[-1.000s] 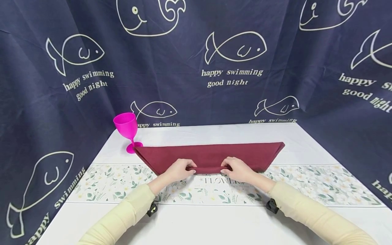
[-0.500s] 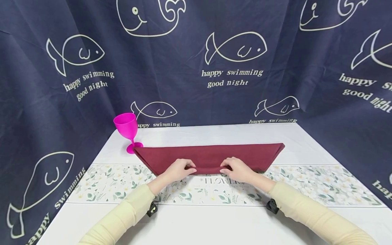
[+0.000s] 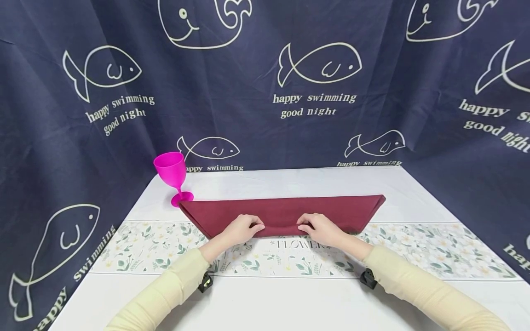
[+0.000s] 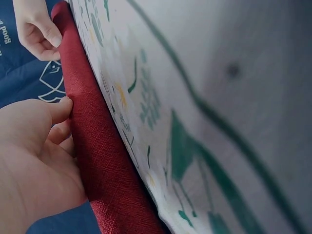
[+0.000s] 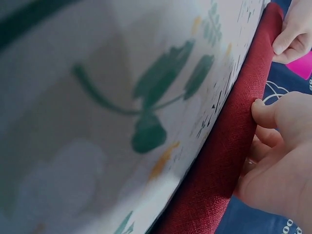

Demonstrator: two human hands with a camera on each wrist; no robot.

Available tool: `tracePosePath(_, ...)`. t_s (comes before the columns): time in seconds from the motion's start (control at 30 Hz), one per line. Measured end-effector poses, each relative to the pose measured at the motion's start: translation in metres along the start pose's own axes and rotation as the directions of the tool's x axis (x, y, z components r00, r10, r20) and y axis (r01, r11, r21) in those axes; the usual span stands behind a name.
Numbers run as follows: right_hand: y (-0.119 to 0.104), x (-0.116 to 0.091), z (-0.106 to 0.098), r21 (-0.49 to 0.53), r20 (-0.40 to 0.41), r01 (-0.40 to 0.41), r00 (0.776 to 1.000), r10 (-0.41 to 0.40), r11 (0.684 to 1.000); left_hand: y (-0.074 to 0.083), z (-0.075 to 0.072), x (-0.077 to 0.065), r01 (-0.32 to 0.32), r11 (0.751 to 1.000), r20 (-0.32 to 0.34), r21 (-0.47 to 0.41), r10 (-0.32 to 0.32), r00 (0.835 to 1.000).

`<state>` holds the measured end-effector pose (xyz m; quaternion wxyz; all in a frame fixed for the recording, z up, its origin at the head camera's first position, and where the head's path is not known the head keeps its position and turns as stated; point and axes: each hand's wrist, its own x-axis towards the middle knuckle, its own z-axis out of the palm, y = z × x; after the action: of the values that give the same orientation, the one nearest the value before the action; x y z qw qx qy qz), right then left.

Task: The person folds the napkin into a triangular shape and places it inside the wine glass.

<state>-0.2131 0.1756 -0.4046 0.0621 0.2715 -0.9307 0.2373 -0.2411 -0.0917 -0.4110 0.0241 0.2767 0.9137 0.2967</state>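
Observation:
A dark red cloth napkin [image 3: 281, 209], folded into a wide shape with slanting sides, lies across the table in the head view. Its near edge forms a thick roll, seen close up in the left wrist view as a red cloth band [image 4: 100, 141]. My left hand [image 3: 242, 229] pinches this edge left of the middle, thumb and curled fingers at the cloth. On the other side of the middle, my right hand [image 3: 322, 229] pinches it likewise. Both wrist views show the thumbs at the cloth; some fingertips are hidden.
A bright pink plastic goblet [image 3: 171, 174] stands upright at the back left, its foot by the napkin's left corner. Beneath lies a white tablecloth [image 3: 285, 301] with a floral band [image 3: 434, 248]. A navy curtain [image 3: 248, 110] with fish drawings hangs behind.
The napkin's far edge has come slightly nearer to me, and the rolled near edge has turned over between my fingers. Both hands stay almost in place.

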Motion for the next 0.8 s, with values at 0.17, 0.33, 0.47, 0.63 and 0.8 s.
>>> tracePosePath(0.17, 0.0018, 0.0012, 0.0016, 0.037, 0.004, -0.01, 1.0, 0.01, 0.999, -0.0019, 0.0003, 0.0001, 0.0, 1.0, 0.014, 0.002, 0.0, 1.0)
tracePosePath(0.33, 0.0032, 0.0017, 0.0024, 0.053, 0.012, -0.006, 1.0, 0.005, 0.999, -0.0037, -0.0004, -0.0002, -0.005, 1.0, 0.04, -0.024, 0.006, 0.999)
tracePosePath(0.47, 0.0042, 0.0016, 0.0025, 0.066, 0.016, -0.005, 1.0, 0.004, 0.998, -0.0063, -0.001, -0.0005, -0.019, 0.998, 0.063, -0.058, 0.023, 0.998)
tracePosePath(0.63, 0.0056, 0.0016, 0.0027, 0.084, 0.008, 0.002, 1.0, -0.002, 0.997, -0.0074, -0.0022, -0.0011, -0.039, 0.996, 0.085, -0.081, 0.046, 0.995)
tracePosePath(0.8, 0.0066, 0.0019, 0.0039, 0.106, -0.003, -0.025, 1.0, 0.026, 0.994, -0.0075, -0.0027, -0.0011, -0.043, 0.994, 0.061, -0.101, 0.049, 0.997)
